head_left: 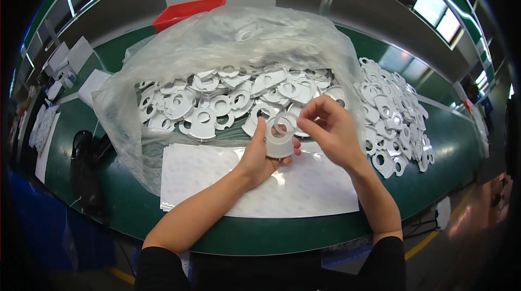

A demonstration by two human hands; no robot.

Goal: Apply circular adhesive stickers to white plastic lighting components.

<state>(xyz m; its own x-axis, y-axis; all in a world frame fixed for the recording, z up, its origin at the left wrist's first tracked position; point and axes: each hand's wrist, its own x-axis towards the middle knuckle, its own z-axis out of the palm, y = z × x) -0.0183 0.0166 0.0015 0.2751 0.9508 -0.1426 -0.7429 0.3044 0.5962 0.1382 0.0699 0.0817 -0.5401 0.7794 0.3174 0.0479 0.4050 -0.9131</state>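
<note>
- Head view, centre of the frame: the left hand [260, 152] grips a short stack of white ring-shaped parts [280, 141], thumb up one side and fingers curled round the far side; the stack sits just above the white sheet [304, 190] that lies at the lower centre of the green table [445, 177]
- Head view, right of centre: the right hand [331, 131] pinches at the top part of the stack between thumb and forefinger, its other fingers loosely curled; whether it holds one part or only touches the edge cannot be told
- Head view, upper centre: an open clear plastic bag [163, 74] holds many more such parts, just behind the hands; a loose heap of parts [393, 117] lies at the right, near the right wrist
- Risk, judged: the stack is held by side pressure only, so a sideways tug from the pinch could shear it and scatter parts onto the sheet
- Risk, judged: thin parts may cling, so two could lift as one
- Risk, judged: the right forearm could brush the heap and push pieces towards the table's right edge
</note>
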